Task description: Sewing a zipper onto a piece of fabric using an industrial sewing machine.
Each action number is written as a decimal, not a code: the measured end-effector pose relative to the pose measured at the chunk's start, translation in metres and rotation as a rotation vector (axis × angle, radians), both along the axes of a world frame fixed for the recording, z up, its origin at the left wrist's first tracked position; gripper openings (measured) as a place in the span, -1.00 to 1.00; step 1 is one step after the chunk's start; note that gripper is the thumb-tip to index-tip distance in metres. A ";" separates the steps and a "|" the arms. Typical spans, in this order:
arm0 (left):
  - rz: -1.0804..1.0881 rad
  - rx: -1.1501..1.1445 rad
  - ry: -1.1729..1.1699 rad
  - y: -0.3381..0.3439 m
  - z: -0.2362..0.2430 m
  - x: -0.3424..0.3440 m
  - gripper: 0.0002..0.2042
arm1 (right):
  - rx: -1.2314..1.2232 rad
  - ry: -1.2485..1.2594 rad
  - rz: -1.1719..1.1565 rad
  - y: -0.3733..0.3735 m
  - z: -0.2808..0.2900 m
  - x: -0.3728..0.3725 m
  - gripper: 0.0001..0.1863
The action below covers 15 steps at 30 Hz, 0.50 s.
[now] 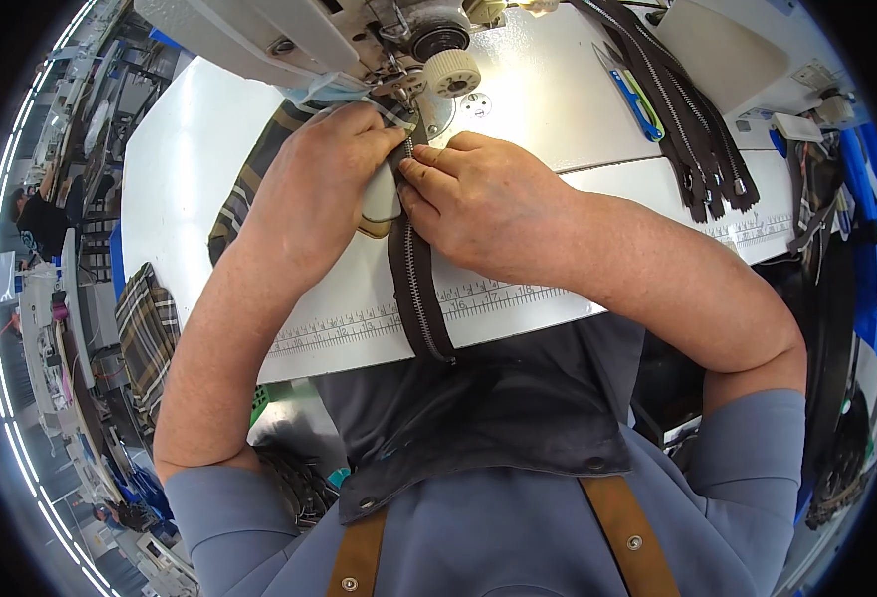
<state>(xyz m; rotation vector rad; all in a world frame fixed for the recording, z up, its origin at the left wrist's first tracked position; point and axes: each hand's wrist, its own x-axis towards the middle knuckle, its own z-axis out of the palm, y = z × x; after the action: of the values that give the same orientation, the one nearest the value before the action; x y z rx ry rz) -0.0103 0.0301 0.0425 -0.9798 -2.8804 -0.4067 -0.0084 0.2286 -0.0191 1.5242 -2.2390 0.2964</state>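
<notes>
A dark brown zipper with metal teeth [416, 289] runs from the sewing machine's presser foot [408, 90] down over the table's front edge. My left hand [334, 174] is closed at the zipper's upper part, its fingertips close to the foot. Beneath that hand lies plaid fabric [249, 189], with a pale, rounded flat piece [383, 197] showing beside the zipper. My right hand [488, 199] pinches the zipper's right edge just below the foot, thumb and fingers pressed together. What lies under the left fingers is partly hidden.
Several dark zippers [697, 129] lie at the right of the white table [558, 119], beside thread snips [637, 99] with blue and green handles. A ruler strip [498, 297] follows the front edge. More plaid fabric [147, 328] hangs at the left. The machine head [269, 35] overhangs the work.
</notes>
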 end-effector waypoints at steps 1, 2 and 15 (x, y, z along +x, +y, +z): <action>0.000 0.000 0.001 0.002 0.003 -0.001 -0.75 | 0.009 0.006 0.000 0.001 0.000 0.000 -0.70; -0.021 -0.055 0.003 0.005 0.005 -0.001 -0.80 | 0.018 0.011 0.000 0.001 0.000 0.000 -0.70; -0.028 -0.063 0.054 0.009 -0.005 -0.004 -0.88 | -0.016 0.022 -0.018 -0.003 -0.004 -0.006 -0.74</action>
<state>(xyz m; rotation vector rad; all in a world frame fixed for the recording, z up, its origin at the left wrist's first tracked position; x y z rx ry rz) -0.0142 0.0395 0.0372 -1.0247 -2.8506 -0.2891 -0.0142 0.2260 -0.0226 1.4917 -2.2266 0.2899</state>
